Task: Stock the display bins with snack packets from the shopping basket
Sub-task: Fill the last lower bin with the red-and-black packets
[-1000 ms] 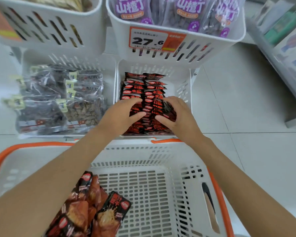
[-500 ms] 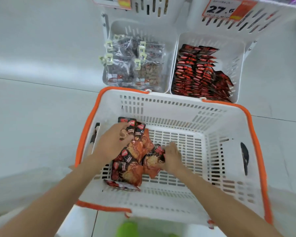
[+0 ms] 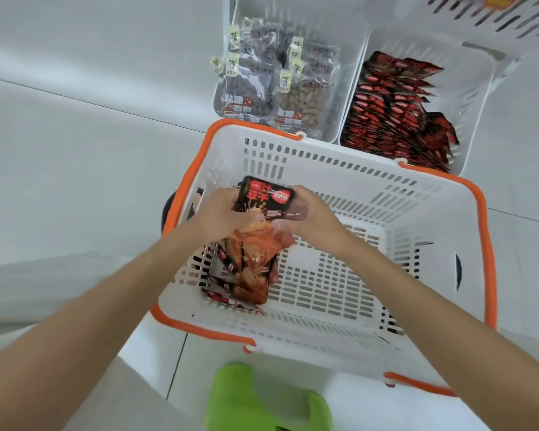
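Note:
A white shopping basket (image 3: 417,231) with an orange rim stands on the floor in front of me. My left hand (image 3: 221,217) and my right hand (image 3: 311,216) together grip a bunch of red-and-black snack packets (image 3: 263,202) raised over the basket's left side. More of the same packets (image 3: 249,275) lie on the basket floor below. Beyond the basket, the right display bin (image 3: 476,88) holds several rows of matching red packets (image 3: 395,116).
The left display bin (image 3: 346,51) holds clear bags of nuts and dried fruit (image 3: 277,85). An upper bin (image 3: 486,14) overhangs at the top right. A green shoe (image 3: 262,399) shows at the bottom. Pale tiled floor (image 3: 75,150) lies to the left.
Both hands left the right display bin, dropped into the basket and gathered packets. They now lift a bunch of them. The view tilted down toward the basket.

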Available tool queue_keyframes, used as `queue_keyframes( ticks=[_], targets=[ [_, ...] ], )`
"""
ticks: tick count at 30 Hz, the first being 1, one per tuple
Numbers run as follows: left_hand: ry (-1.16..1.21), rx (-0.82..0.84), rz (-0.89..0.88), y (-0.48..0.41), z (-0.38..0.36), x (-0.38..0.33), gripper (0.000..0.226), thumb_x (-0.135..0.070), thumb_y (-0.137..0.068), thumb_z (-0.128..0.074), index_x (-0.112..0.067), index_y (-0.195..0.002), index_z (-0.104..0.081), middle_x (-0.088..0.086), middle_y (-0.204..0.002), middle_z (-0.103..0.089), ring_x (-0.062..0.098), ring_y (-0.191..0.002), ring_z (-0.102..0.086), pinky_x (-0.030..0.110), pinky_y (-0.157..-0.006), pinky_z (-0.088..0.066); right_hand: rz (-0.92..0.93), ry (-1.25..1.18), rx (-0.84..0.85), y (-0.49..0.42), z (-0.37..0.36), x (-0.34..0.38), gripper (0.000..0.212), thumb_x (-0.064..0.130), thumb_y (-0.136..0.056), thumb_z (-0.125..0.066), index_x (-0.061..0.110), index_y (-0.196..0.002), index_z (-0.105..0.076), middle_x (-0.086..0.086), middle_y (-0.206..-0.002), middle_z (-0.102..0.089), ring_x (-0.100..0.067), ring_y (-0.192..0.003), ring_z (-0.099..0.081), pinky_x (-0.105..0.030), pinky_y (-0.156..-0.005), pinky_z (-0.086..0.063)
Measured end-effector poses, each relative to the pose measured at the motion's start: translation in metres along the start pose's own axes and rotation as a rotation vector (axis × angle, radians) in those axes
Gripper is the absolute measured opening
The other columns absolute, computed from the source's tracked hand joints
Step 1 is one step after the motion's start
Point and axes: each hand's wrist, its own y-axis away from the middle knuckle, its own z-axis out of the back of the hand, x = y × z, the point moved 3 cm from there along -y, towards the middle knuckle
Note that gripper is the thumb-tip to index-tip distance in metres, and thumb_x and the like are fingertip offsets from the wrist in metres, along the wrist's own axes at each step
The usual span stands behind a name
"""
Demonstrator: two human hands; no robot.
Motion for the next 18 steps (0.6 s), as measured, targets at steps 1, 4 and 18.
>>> queue_keyframes(
  ticks=[1,4,18],
  targets=[
    [-0.002,-0.105,-0.036,0.000,0.009,0.001,0.009,-0.014,-0.089,-0.071,-0.021,-0.092,-0.066,-0.002,-0.080,-0.068,0.010,-0.075,-0.065,0.035,-0.078,-0.056,-0.030,-0.001,-0.020,0.000,-0.006,-0.008,0.062,0.018,-0.080,-0.080,0.029,-0.131,-0.046,0.002,-0.133,-0.054,-0.011,-0.119,-0.054,-0.032,-0.100,-0.046],
    [0.045,-0.227,-0.121,0.002,0.021,-0.007,0.016,-0.011,-0.094,-0.064,-0.022,-0.085,-0.058,-0.012,-0.069,-0.059,-0.008,-0.062,-0.054,0.013,-0.066,-0.042,-0.143,0.113,0.045,-0.002,-0.037,-0.037,0.109,0.035,-0.075,-0.083,0.025,-0.155,-0.010,0.002,-0.161,-0.016,-0.015,-0.145,-0.021,-0.037,-0.119,-0.023],
    [-0.018,-0.228,-0.060,0.000,0.019,-0.006,0.025,-0.019,-0.102,-0.050,-0.015,-0.125,-0.060,0.002,-0.114,-0.069,0.017,-0.105,-0.064,0.034,-0.095,-0.049,-0.101,0.256,0.115,-0.009,-0.069,-0.104,0.024,0.001,-0.086,-0.066,0.017,-0.091,-0.049,-0.008,-0.102,-0.060,-0.028,-0.102,-0.058,-0.041,-0.088,-0.048]
  ],
)
